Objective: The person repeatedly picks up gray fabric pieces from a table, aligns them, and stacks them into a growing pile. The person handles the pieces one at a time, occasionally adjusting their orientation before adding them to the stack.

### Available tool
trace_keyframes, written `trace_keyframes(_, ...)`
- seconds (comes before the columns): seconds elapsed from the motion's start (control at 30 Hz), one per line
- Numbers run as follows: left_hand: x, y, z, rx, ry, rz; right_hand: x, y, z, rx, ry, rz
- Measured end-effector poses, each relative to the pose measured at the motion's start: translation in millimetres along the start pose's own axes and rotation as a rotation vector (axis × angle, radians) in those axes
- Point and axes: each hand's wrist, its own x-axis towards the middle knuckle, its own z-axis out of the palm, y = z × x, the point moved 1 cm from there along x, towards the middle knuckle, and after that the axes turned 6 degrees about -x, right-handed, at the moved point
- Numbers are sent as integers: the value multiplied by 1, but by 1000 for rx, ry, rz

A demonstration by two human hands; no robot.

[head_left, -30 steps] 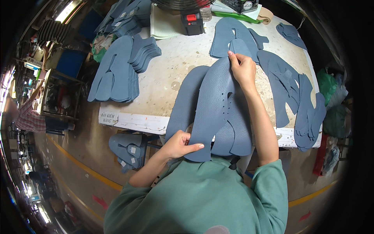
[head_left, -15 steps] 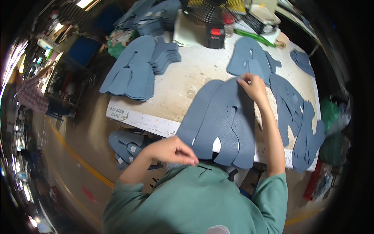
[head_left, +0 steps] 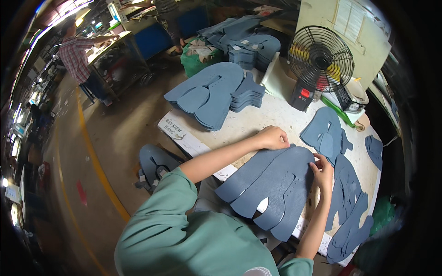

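Large blue-grey leather cut pieces (head_left: 276,184), with slits, small punched holes and a cut-out opening, lie side by side at the near edge of the white table (head_left: 287,120). They partly overhang toward my body. My left hand (head_left: 275,138) is at their far edge, fingers curled and pinching the leather there. My right hand (head_left: 323,172) is at the far right corner of the same leather, its thumb and fingers closed on the edge. Just beyond my right hand lies another arched leather piece (head_left: 317,131), with more cut pieces (head_left: 343,188) to the right.
A stack of arched leather pieces (head_left: 221,87) sits at the table's far left, beside a stack of smaller pieces (head_left: 247,94). A black fan (head_left: 321,57) stands at the back. More pieces (head_left: 156,163) are below the table's left side. A person (head_left: 78,55) stands far left.
My left hand has moved from near my body to the far edge of the leather. My right hand has shifted down its right side. The view has turned left.
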Motion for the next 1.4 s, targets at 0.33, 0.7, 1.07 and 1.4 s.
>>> trace_keyframes(0.33,-17,61,-53,87,526,364,-6,-14,-10,45,39,-5)
trace_keyframes(0.7,-87,183,-123,-231,669,809,-7,-15,-14,23,179,-86)
trace_keyframes(1.07,-33,124,-38,-705,-26,334,-8,-14,-15,916,-20,138)
trace_keyframes(1.4,-18,59,15,-1100,-134,-165,-20,-55,14,829,-17,-3)
